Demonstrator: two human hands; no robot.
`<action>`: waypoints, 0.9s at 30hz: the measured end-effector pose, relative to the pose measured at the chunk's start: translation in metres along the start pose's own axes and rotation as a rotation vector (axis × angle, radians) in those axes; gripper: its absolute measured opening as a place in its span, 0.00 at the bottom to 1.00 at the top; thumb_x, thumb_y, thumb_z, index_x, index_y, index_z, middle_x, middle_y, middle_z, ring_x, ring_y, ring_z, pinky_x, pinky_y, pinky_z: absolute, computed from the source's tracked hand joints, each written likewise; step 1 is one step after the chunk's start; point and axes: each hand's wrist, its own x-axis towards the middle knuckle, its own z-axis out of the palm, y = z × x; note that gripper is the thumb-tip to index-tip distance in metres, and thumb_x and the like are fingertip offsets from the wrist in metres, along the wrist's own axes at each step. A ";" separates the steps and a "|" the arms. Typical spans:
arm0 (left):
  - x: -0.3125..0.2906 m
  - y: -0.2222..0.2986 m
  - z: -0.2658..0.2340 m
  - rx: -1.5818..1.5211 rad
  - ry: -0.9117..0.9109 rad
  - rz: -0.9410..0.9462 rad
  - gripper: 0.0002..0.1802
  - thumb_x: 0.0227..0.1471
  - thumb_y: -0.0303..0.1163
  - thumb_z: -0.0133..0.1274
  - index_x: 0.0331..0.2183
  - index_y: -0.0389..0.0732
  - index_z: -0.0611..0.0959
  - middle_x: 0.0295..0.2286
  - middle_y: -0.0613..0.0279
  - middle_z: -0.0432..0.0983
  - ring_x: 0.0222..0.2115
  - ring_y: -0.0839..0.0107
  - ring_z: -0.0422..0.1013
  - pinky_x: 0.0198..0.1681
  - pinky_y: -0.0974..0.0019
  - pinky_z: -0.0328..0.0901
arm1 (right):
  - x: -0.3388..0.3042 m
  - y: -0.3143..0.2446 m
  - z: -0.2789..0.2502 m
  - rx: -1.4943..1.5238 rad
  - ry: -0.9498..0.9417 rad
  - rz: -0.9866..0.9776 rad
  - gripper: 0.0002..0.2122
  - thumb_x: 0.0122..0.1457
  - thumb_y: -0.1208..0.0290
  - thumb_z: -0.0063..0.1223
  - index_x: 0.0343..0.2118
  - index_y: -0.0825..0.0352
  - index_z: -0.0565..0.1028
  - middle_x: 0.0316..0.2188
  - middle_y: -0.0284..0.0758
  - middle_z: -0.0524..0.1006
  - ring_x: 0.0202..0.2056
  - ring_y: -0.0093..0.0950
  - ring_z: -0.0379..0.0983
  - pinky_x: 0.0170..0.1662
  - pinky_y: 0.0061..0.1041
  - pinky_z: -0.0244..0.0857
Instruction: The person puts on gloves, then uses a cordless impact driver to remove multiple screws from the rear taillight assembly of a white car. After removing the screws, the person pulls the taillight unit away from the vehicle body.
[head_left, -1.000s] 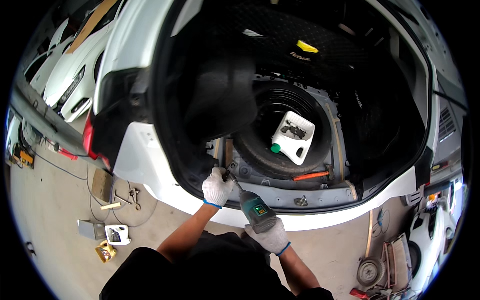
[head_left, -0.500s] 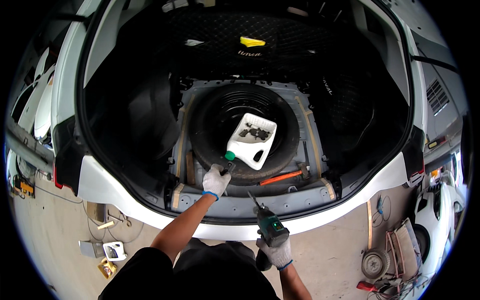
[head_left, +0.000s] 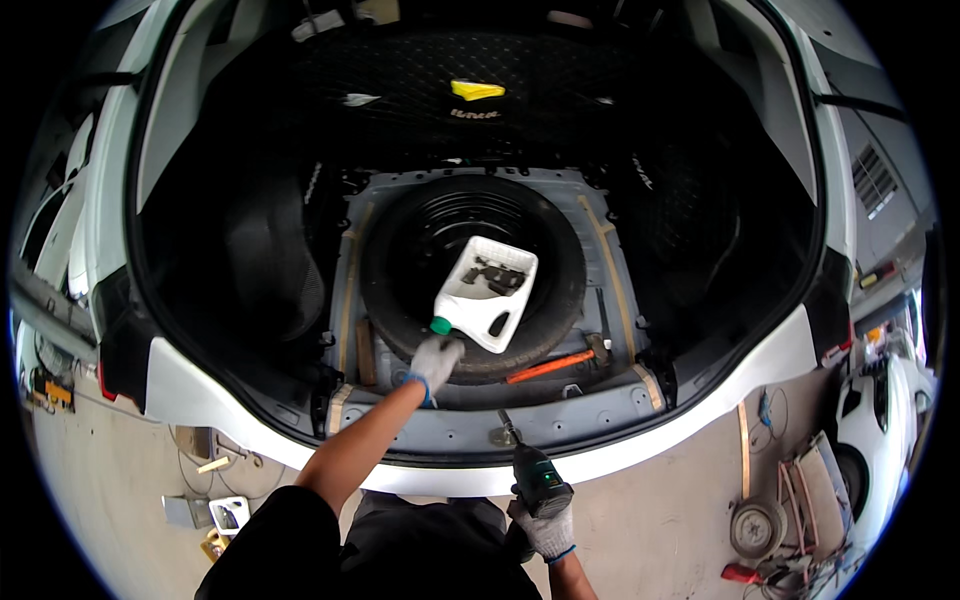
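My right hand (head_left: 548,528), in a white knit glove with a blue cuff, grips a dark green cordless drill (head_left: 541,482). Its long bit points away from me over the grey rear sill of the car's boot. My left hand (head_left: 437,357), gloved alike, is over the near edge of the spare tyre (head_left: 405,345), just below the green cap (head_left: 440,325) of a cut-open white jug (head_left: 487,312). Its fingers look curled but are blurred; what they hold is hidden. Dark small parts (head_left: 496,277) lie inside the jug, which rests on the spare wheel.
A hammer (head_left: 552,367) with an orange handle lies right of the tyre's near edge. Tan strips (head_left: 612,265) line the well. A yellow cloth (head_left: 477,90) sits farther back. Behind the car are a white container (head_left: 229,516) on the left and a small wheel (head_left: 757,527) on the right.
My view has shifted slightly, and the boot sits a little lower and left. My left hand, which held a small dark piece, has moved closer beneath the jug's cap. The drill stays in my right hand.
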 end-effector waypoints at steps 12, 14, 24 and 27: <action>-0.191 -0.005 -0.117 -1.123 -0.113 -0.471 0.24 0.61 0.55 0.39 0.34 0.42 0.76 0.23 0.66 0.70 0.15 0.79 0.57 0.16 0.74 0.51 | 0.006 -0.021 0.091 -0.361 -0.455 -0.217 0.12 0.46 0.63 0.65 0.30 0.64 0.77 0.27 0.35 0.80 0.28 0.30 0.79 0.34 0.29 0.73; -0.196 -0.015 -0.134 -1.024 0.020 -0.442 0.21 0.61 0.49 0.40 0.32 0.42 0.75 0.21 0.66 0.70 0.14 0.78 0.58 0.15 0.73 0.51 | -0.005 -0.023 0.121 -0.439 -0.448 -0.400 0.13 0.47 0.61 0.64 0.31 0.63 0.77 0.27 0.35 0.79 0.27 0.31 0.77 0.32 0.31 0.71; -0.285 -0.102 -0.220 -1.153 0.175 -0.454 0.24 0.56 0.53 0.48 0.35 0.39 0.76 0.23 0.62 0.72 0.13 0.78 0.61 0.14 0.73 0.52 | -0.100 -0.029 0.254 -0.346 -0.401 -0.281 0.12 0.49 0.63 0.64 0.30 0.65 0.77 0.26 0.34 0.80 0.28 0.27 0.78 0.34 0.27 0.71; -0.299 -0.117 -0.232 -1.136 0.193 -0.532 0.24 0.58 0.53 0.46 0.26 0.41 0.76 0.15 0.65 0.69 0.12 0.75 0.61 0.14 0.69 0.54 | -0.132 -0.038 0.278 -0.369 -0.409 -0.265 0.13 0.49 0.62 0.63 0.33 0.65 0.78 0.28 0.34 0.81 0.32 0.30 0.80 0.36 0.28 0.72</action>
